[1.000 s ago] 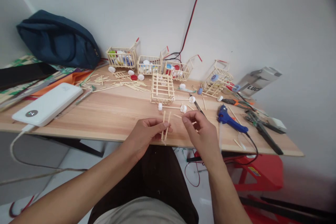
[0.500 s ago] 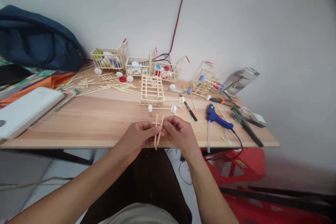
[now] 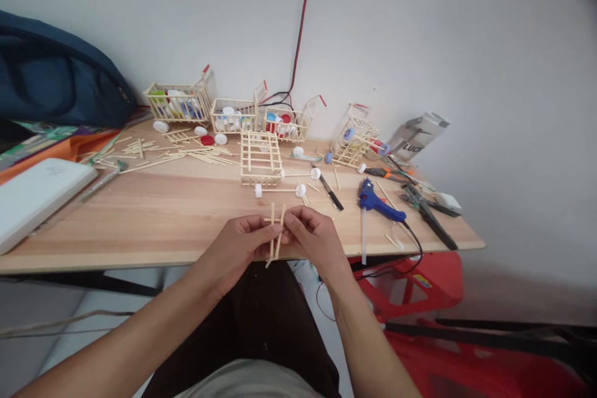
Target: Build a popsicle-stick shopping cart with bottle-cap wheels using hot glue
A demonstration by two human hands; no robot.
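Above the table's front edge, a small frame of thin wooden sticks [image 3: 272, 214] is held between both hands. My left hand [image 3: 247, 236] is closed on its left side, thumb across an upright stick. My right hand [image 3: 310, 233] pinches its right side, and its fingertips partly hide the joints. Just beyond the hands lie a stick axle with white cap wheels [image 3: 280, 190] and a stick basket [image 3: 261, 160]. To the right is a black pen [image 3: 328, 186], then a blue glue gun [image 3: 380, 202] with a clear glue stick at its rear.
Small stick carts [image 3: 180, 102] filled with bottle caps stand along the wall. Loose sticks [image 3: 205, 154] lie at the left, near a white power bank [image 3: 46, 199] and a blue bag [image 3: 60, 74]. Pliers [image 3: 431, 217] and a grey box [image 3: 422, 134] sit at the right.
My view has shifted slightly, so the table things appear further left. Both hands keep hold of the stick frame, which has turned a little between the fingers.
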